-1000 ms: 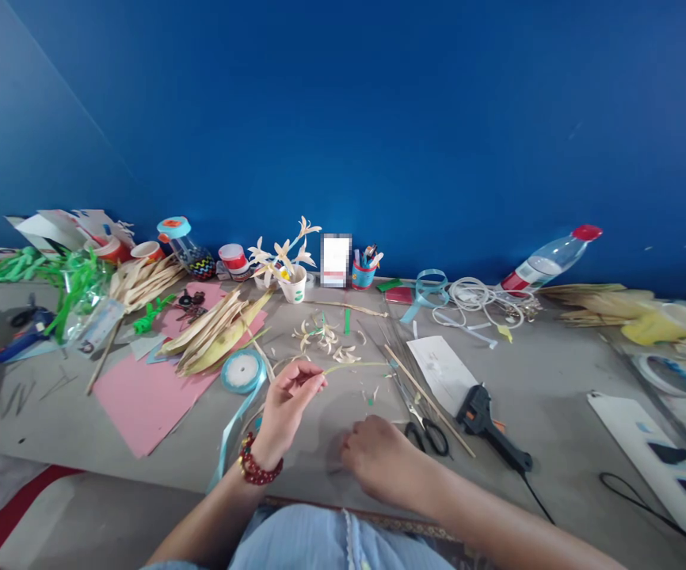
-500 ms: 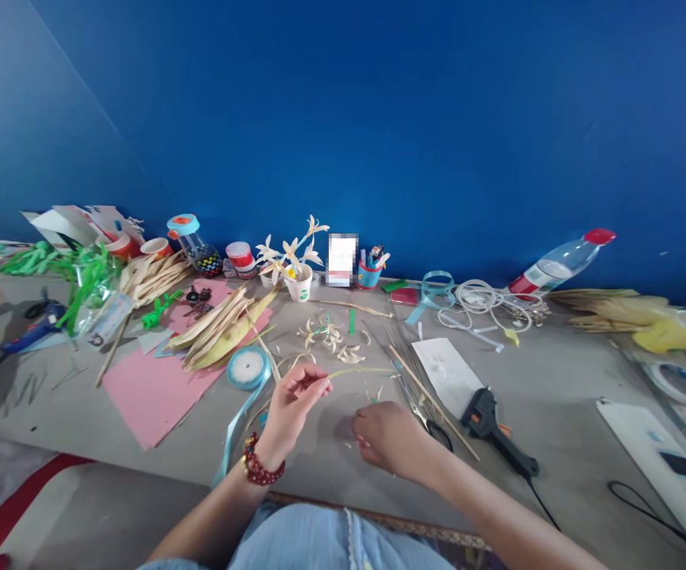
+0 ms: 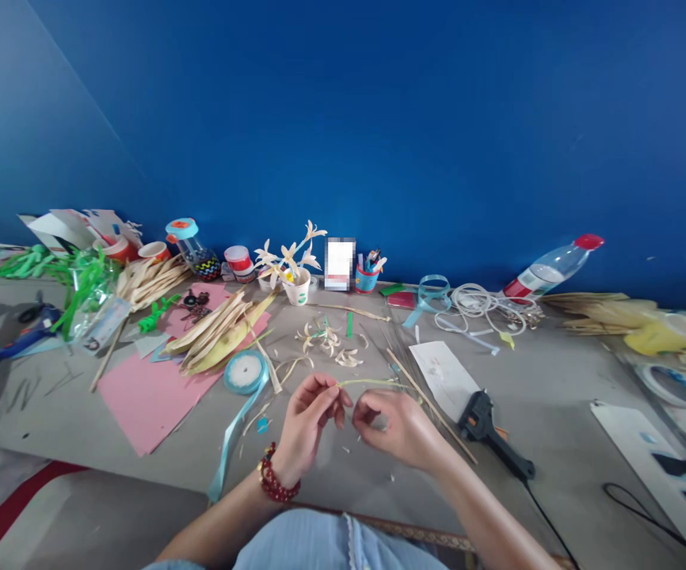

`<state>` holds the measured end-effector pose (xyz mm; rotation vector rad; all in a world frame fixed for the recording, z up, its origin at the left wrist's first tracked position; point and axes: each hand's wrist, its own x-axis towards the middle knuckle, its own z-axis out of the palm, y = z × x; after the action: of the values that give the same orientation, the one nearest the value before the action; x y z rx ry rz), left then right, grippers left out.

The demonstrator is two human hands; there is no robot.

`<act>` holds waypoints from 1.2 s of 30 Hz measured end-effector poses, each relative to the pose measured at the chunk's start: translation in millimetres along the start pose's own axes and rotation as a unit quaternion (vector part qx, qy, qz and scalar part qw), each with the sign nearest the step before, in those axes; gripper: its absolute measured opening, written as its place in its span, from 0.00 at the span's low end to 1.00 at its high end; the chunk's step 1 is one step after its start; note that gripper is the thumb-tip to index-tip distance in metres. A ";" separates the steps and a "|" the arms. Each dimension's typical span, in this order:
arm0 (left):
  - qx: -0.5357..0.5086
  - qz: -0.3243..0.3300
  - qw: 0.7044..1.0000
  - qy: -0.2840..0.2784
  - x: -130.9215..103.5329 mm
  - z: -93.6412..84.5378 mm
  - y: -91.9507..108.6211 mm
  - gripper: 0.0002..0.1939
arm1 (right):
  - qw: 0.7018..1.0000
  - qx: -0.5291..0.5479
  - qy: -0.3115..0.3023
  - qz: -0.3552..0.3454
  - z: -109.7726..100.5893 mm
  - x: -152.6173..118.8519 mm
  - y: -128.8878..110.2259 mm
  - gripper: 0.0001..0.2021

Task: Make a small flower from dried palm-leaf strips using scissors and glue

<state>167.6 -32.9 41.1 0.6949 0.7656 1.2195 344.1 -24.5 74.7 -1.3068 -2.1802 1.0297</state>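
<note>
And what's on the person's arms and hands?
The left hand wears no glove, but a bracelet of dark red and gold-coloured beads circles its wrist. The right hand is gloveless too, with nothing visible on its wrist.

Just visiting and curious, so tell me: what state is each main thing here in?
Left hand: pinching pale stem
Right hand: curled, grip unclear
Pale stem: held, slightly bowed
Ribbon roll: partly unwound
White cup: upright, holding flowers
Blue cup: upright, filled
Bottle: capped, tilted
Glue gun: lying down
Power strip: two plugs inserted
</note>
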 end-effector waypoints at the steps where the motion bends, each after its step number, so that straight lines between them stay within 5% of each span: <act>1: -0.006 -0.004 1.000 -0.008 -0.7 0.9 0.2 0.08 | 1.000 0.014 0.007 -0.002 1.8 -0.3 0.5 0.08; 6: -0.032 -0.025 0.999 -0.028 -2.1 4.2 6.9 0.07 | 0.997 0.067 0.040 -0.024 6.8 -4.5 -3.2 0.06; 14: -0.005 0.002 1.000 -0.008 -4.6 11.3 15.6 0.06 | 0.993 0.001 0.108 -0.050 12.8 -18.0 -11.3 0.11; 22: -0.005 0.012 0.999 0.038 -1.6 15.6 11.5 0.06 | 0.967 0.154 0.203 -0.005 27.8 -18.9 -13.5 0.07; 36: -0.038 -0.004 0.999 0.037 -4.2 21.7 9.3 0.06 | 0.953 0.224 0.203 0.017 29.9 -12.2 -14.1 0.07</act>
<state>179.6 -36.4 61.7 0.5865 0.7786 1.2669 322.3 -50.9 66.4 -1.2103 -1.5152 1.0751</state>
